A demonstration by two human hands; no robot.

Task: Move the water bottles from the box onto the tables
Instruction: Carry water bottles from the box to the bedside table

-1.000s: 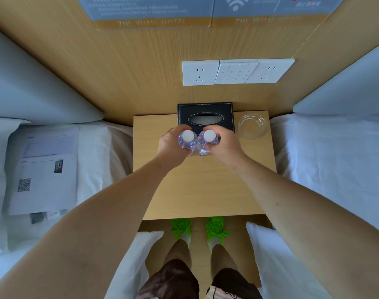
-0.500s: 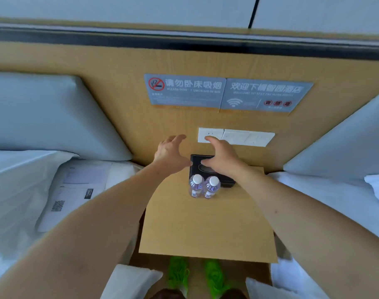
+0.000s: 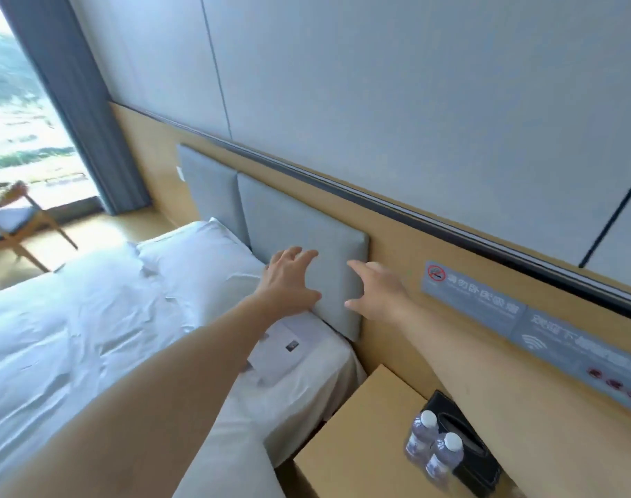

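Note:
Two clear water bottles with white caps, one (image 3: 421,439) and the other (image 3: 445,458), stand side by side on the wooden bedside table (image 3: 357,447) at the lower right, against a black tissue box (image 3: 468,451). My left hand (image 3: 289,278) and my right hand (image 3: 377,291) are raised in the air in front of the grey headboard, fingers spread and holding nothing, well away from the bottles. The box that the bottles came from is out of view.
A bed with white sheets (image 3: 73,346) and a pillow (image 3: 199,260) fills the left. A printed paper (image 3: 281,354) lies on it near the table. A wooden chair (image 3: 8,217) stands by the window at far left. Grey signs (image 3: 504,310) hang on the wood panel.
Both hands let go of the two bottles, which now stand on the table. The hands lifted and spread, and the view swung up and to the left toward the bed and window.

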